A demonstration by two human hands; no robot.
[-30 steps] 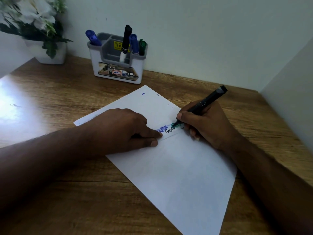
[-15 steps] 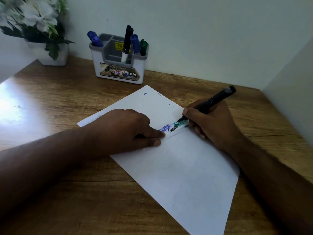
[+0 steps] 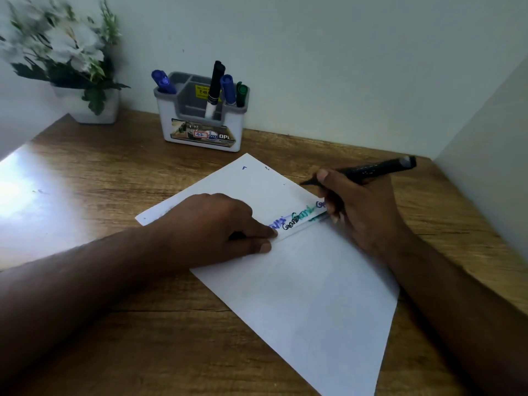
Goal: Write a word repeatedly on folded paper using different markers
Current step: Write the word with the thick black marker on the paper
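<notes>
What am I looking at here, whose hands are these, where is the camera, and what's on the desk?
No machine here: a person wears one camera on the head, looking forward and down, so both arms reach in from the bottom edge. The left hand presses flat on a folded white paper lying on a wooden desk. The right hand holds a black marker, its tip lifted off the sheet. Blue, black and green writing runs along the fold. Against the wall stands a pen holder with more markers, and left of it a white pot of flowers.
</notes>
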